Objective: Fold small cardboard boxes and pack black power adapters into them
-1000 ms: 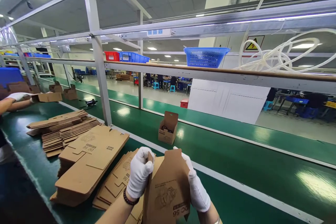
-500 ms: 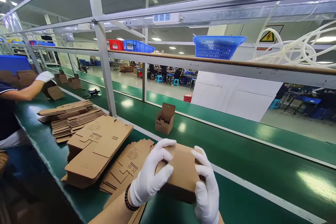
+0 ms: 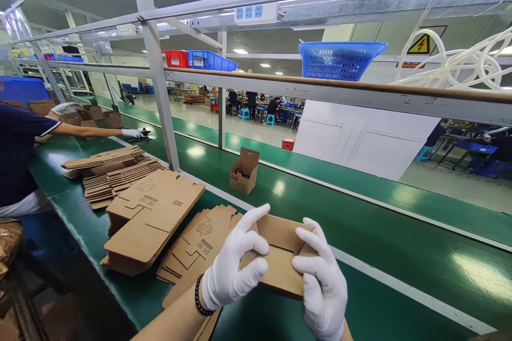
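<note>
Between my two gloved hands is a brown cardboard box, tilted so that its hollow inside faces me. My left hand, in a white glove with a dark bead bracelet at the wrist, grips the box's left side. The right side is held by my white-gloved right hand, thumb and fingers bent round the edge. Just left of my left hand lies a fanned pile of flat printed cartons. A taller stack of flat cartons is beyond it.
An upright open box with something dark inside stands on the green conveyor. More folded cartons lie further left. A co-worker's gloved hand touches a black object there. A metal post rises behind the stacks, and a shelf holds a blue basket.
The box in my hands has turned from showing a closed face to showing its open inside. The co-worker's arm has reached across to the black object on the belt.
</note>
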Tool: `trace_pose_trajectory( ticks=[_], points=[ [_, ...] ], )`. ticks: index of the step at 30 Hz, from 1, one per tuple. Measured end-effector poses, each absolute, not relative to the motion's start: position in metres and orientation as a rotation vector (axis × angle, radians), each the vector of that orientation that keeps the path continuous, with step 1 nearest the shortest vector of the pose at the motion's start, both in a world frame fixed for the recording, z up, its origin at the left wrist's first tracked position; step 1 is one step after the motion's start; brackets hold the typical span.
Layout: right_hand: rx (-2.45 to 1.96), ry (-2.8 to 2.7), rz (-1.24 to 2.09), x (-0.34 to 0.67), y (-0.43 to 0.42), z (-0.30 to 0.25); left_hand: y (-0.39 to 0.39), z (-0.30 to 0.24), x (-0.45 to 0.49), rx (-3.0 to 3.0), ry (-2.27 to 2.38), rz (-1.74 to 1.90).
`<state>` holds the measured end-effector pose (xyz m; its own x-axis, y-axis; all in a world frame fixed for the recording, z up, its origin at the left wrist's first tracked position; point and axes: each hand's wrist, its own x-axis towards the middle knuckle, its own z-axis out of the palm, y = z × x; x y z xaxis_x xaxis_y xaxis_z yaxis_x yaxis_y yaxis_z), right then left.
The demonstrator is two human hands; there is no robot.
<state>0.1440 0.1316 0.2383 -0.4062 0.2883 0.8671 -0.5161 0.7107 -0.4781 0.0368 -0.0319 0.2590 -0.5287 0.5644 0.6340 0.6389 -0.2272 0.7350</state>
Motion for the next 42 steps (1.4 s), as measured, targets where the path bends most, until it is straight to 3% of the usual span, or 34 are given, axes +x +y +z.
trace_pose_trajectory(
  ticks=[5,9,12,16,23,33,38,42],
  points=[
    [0.152,-1.806,0.938,0.142,0.145,0.231,-0.039,0.259,0.031,-1.542,-2.144,-2.036],
    [-0.17,-1.724,1.101,0.123,0.172,0.228,-0.044,0.269,0.017,-0.742,-1.765,-2.653],
    [-0.356,-1.737,1.511,0.106,0.186,0.229,-0.048,0.277,0.007,-0.243,-1.455,-2.962],
    [-0.152,-1.802,1.945,0.09,0.185,0.224,-0.047,0.274,0.007,-0.146,-1.335,-3.05],
    [-0.308,-1.858,1.752,0.086,0.187,0.217,-0.044,0.261,0.012,-0.123,-1.348,-3.074],
    [-0.191,-1.878,1.786,0.083,0.186,0.215,-0.039,0.273,0.011,0.29,-1.233,-3.208],
    [-0.21,-2.183,1.866,0.098,0.206,0.22,-0.046,0.277,0.004,0.268,-1.213,-3.157],
    [-0.486,-2.211,1.584,0.108,0.234,0.221,-0.051,0.279,-0.003,0.321,-1.107,-3.174]
  ],
)
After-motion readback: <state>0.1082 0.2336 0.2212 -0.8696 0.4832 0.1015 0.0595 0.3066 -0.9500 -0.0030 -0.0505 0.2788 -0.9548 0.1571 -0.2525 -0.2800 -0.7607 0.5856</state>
